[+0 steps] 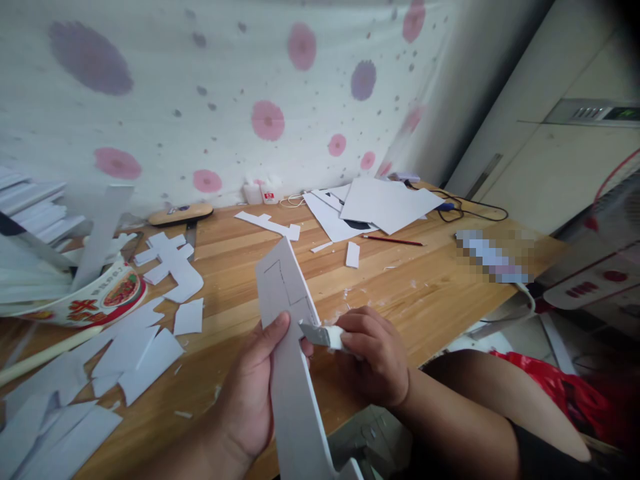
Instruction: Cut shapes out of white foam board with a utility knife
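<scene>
My left hand [253, 393] grips a long white foam-board strip [293, 333] with pencil lines drawn on it, thumb pressed on its face. My right hand [373, 357] is closed round a white utility knife [325, 335]. The knife's metal blade touches the right edge of the strip, just above my left thumb. Both hands are held over the near edge of the wooden table [400, 280].
Several white cut-out pieces [125, 353] lie at the left. An instant-noodle bowl [95, 300] holds strips. White sheets [380, 203], a red pencil [393, 240], glue bottles [263, 192] and a cable [465, 212] lie at the back. A fan [600, 260] stands at the right.
</scene>
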{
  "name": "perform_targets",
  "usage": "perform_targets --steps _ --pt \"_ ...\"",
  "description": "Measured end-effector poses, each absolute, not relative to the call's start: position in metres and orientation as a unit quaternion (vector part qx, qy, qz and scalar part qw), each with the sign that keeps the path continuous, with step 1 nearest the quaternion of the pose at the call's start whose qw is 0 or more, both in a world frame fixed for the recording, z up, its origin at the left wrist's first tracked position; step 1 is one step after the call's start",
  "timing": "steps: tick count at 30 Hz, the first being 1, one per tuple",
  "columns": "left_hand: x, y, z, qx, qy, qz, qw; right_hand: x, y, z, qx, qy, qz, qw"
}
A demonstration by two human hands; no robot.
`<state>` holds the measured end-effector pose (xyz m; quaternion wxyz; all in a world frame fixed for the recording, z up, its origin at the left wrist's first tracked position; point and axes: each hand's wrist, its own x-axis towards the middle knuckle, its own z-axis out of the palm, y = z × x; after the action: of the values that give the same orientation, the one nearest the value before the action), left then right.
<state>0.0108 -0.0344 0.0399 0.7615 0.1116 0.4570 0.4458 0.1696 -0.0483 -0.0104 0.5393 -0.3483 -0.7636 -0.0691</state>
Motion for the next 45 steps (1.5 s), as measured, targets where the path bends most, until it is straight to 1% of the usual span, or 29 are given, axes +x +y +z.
perform_targets --steps 15,18,21,24,26,29,32,34,38,41,45 --pt "0.004 -0.038 0.035 0.2 0.411 0.388 0.801 0.169 -0.049 -0.008 -0.361 -0.717 -0.021 0.597" --pt "0.004 -0.039 0.033 0.199 0.408 0.394 0.799 0.169 -0.048 -0.008 -0.39 -0.658 0.048 0.643" --pt "0.005 -0.04 0.031 0.194 0.403 0.407 0.797 0.171 -0.042 -0.006 -0.456 -0.525 0.155 0.702" --pt "0.004 -0.039 0.03 0.209 0.407 0.419 0.785 0.175 -0.038 -0.004 -0.462 -0.458 0.231 0.723" --pt "0.003 -0.037 0.029 0.223 0.408 0.425 0.777 0.177 -0.039 -0.004 -0.453 -0.491 0.209 0.714" --pt "0.0 -0.034 0.027 0.246 0.401 0.418 0.777 0.178 -0.046 -0.006 -0.415 -0.595 0.151 0.671" --pt "-0.002 -0.03 0.026 0.26 0.402 0.414 0.774 0.177 -0.051 -0.009 -0.383 -0.655 0.151 0.634" --pt "-0.003 -0.029 0.026 0.259 0.406 0.413 0.773 0.175 -0.053 -0.009 -0.382 -0.682 0.131 0.61" --pt "-0.002 -0.031 0.027 0.242 0.41 0.395 0.786 0.172 -0.05 -0.01 -0.373 -0.719 0.027 0.586" --pt "-0.001 -0.033 0.028 0.228 0.403 0.389 0.797 0.172 -0.047 -0.01 -0.366 -0.738 -0.015 0.566" --pt "0.001 -0.036 0.03 0.221 0.389 0.374 0.813 0.171 -0.044 -0.009 -0.355 -0.745 -0.071 0.56"
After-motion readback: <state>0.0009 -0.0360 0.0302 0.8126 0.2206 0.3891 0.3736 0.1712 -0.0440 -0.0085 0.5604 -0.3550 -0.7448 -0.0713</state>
